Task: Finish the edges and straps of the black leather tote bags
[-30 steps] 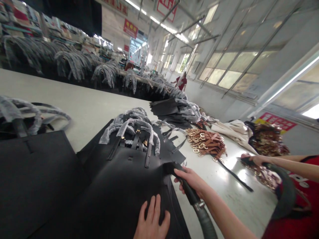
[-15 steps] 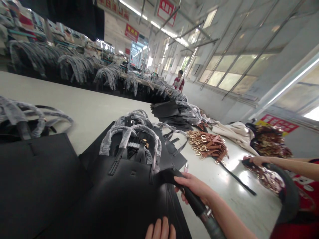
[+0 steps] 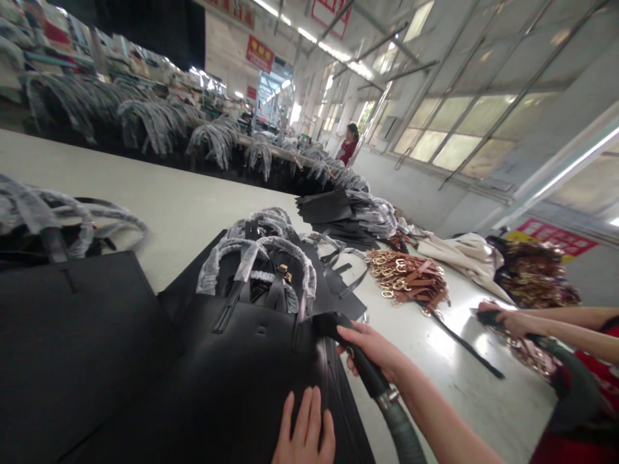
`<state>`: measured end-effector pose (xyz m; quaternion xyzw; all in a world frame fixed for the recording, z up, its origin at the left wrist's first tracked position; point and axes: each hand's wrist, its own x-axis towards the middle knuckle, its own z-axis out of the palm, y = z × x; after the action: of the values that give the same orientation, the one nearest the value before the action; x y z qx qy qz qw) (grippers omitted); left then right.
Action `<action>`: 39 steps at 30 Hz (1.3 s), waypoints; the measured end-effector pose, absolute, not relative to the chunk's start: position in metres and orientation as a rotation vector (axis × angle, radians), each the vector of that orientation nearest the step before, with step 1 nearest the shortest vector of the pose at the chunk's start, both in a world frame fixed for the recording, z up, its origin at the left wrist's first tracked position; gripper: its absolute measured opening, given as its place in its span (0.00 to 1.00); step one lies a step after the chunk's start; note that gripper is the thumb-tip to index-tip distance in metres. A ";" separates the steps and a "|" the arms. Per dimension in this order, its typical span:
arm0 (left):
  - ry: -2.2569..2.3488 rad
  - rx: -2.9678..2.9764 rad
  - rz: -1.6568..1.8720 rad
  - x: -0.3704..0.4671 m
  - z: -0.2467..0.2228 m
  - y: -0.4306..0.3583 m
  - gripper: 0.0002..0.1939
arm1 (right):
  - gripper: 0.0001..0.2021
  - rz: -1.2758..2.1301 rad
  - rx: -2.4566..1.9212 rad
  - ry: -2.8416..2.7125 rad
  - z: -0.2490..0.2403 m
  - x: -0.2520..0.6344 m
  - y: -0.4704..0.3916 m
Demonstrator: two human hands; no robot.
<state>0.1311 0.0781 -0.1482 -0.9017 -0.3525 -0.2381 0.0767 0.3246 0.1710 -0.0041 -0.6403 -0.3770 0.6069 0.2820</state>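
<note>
A black bag (image 3: 232, 361) with plastic-wrapped handles (image 3: 210, 267) lies flat on a stack of similar bags in the lower middle. My right hand (image 3: 365, 348) is wrapped round a black nozzle (image 3: 365, 370) joined to a ribbed hose (image 3: 403, 428); the nozzle's head rests at or just over the bag's upper right part. Below it, my left hand (image 3: 307, 432) lies flat on the bag with its fingers stretched out, holding nothing.
Another black bag (image 3: 82, 328) lies at the left. Brown straps with gold hooks (image 3: 409, 277) sit on the pale table (image 3: 169, 187). At the right, a co-worker's hands (image 3: 515, 322) hold another nozzle. Black pieces (image 3: 329, 209) are stacked beyond.
My left hand has moved forward on the bag, showing more of it. My right hand still holds the nozzle near the bag's right side. The co-worker's hands have come together.
</note>
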 end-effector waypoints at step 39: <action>-1.636 -2.997 -0.375 0.118 -0.090 0.003 0.30 | 0.39 1.279 -1.820 -1.048 -0.007 0.303 -0.046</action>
<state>0.1177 0.0026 -0.0903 -0.8631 -0.4712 -0.1079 -0.1463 0.3034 -0.0458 -0.0068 -0.6974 -0.4016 0.4902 0.3347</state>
